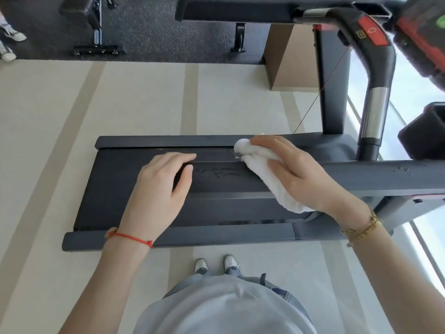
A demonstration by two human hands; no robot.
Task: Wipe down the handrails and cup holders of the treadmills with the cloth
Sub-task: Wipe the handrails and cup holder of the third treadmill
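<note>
Your right hand (296, 174) grips cloth (269, 174) on handrail (385, 174), rail cut off frame right, left hand (159, 189) fingers curled round rail end, fingertips hidden.

A single head camera looks steeply down from close above the handrail (361, 174), facing across the treadmill (134, 233) deck; shoes (216, 263) show at bottom.

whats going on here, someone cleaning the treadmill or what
Yes. A person stands beside a treadmill and leans over its near handrail. The right hand presses a white cloth onto the rail, fingers wrapped over the bunched fabric. The left hand grips the rail's end. Wet streaks show on the rail between the hands, so wiping is under way. The far handrail and the cup holder on the right are untouched at this moment.
</note>
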